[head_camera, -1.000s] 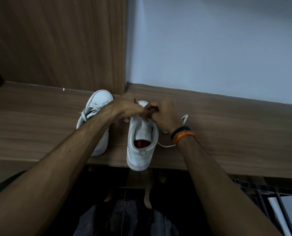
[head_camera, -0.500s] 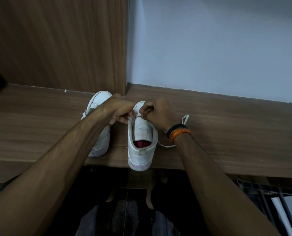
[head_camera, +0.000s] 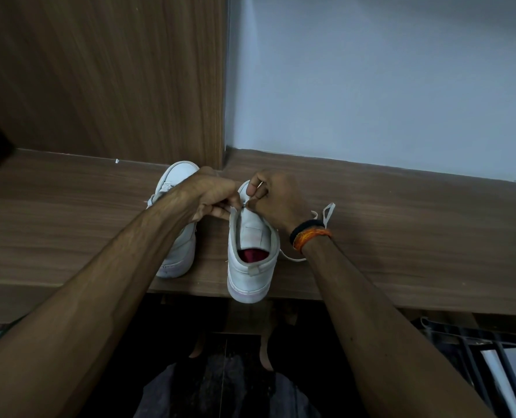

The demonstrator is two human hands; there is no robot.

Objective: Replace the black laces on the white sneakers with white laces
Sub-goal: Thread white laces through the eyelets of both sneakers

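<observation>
Both hands have shifted slightly apart at the tongue top; left hand (head_camera: 217,196) and right hand (head_camera: 273,197) each pinch white lace (head_camera: 326,214) at the right sneaker (head_camera: 250,267). Right sneaker's heel overhangs the wooden shelf (head_camera: 401,236) near edge; left sneaker (head_camera: 179,248) just beside, leftward.

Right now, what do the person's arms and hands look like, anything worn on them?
Both forearms are bare, with no sleeves in view. The right hand has two bands at its wrist: a black band and an orange thread band beside it. The left hand shows no band, watch or glove.
</observation>
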